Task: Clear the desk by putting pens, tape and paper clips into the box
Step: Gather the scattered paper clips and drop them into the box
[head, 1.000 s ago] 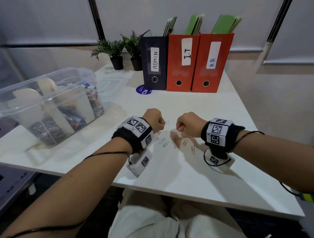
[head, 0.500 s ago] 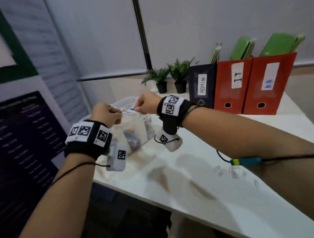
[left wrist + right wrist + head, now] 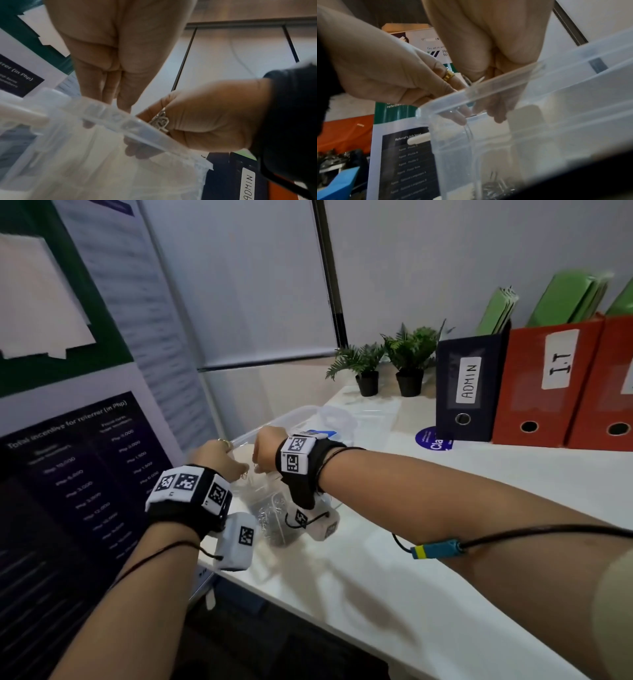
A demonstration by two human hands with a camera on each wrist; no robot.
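Clear plastic box sits directly beneath both hands: right hand pinches paper clips over its rim; left hand reaches in, fingers extended, seemingly empty.

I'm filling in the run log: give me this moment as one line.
phase: dropping clips | left hand: over box, contents unclear | right hand: pinches paper clips at rim | clip pile inside

Both hands have dipped lower into the box.
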